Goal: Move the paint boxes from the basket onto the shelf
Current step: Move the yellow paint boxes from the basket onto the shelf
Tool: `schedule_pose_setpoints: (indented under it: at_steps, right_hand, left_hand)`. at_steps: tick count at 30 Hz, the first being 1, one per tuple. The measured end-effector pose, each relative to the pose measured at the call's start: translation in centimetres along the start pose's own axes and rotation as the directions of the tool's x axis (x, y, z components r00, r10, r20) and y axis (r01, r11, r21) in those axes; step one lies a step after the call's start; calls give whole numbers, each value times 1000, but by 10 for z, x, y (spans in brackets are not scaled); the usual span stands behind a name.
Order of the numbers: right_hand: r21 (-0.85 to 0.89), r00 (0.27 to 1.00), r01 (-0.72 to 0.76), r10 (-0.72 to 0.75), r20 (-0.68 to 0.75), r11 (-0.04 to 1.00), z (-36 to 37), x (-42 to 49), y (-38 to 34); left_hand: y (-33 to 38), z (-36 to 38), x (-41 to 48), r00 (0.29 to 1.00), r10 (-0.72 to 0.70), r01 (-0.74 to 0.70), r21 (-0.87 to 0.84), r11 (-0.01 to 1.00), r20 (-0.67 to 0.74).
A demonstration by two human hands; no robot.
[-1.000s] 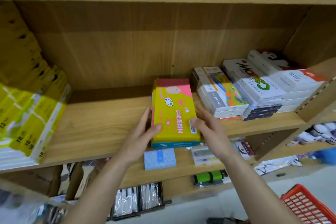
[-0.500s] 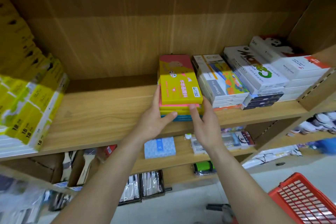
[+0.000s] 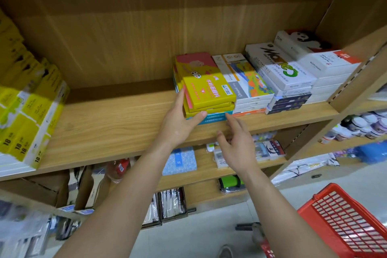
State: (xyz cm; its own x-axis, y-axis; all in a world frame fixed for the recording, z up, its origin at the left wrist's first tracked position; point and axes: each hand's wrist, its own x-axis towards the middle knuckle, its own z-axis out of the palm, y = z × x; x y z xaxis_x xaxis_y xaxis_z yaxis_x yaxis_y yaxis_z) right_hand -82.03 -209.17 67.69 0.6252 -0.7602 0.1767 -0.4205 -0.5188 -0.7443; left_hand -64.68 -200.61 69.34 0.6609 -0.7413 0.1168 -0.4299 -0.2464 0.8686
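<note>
A stack of yellow-and-pink paint boxes (image 3: 206,88) lies on the wooden shelf (image 3: 117,123), pushed against a stack of white paint boxes (image 3: 247,81). My left hand (image 3: 180,121) rests against the stack's left front corner, fingers along its side and thumb on the front edge. My right hand (image 3: 236,142) hovers just in front of the shelf edge, fingers spread, holding nothing. The red basket (image 3: 345,222) sits at the lower right; its inside is mostly out of view.
More white box stacks (image 3: 289,69) fill the shelf's right end up to the side panel. Yellow packs (image 3: 25,115) occupy the left end. Bare shelf lies between them. Lower shelves hold small packets and a blue box (image 3: 180,161).
The yellow stack was slid back and right against the white boxes. My right hand has come off the stack and drawn back below the shelf edge; my left stays on it.
</note>
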Motion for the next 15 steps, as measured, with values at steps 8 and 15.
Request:
schedule_pose_setpoints:
  at_steps: [8, 15]
  right_hand:
    - [-34, 998, -4, 6, 60, 999, -16, -18, 9]
    - [-36, 989, -145, 145, 9, 989, -46, -57, 56]
  left_hand:
    - [7, -1, 5, 1000, 19, -20, 71, 997, 18]
    - [28, 18, -59, 911, 345, -290, 241, 926, -227]
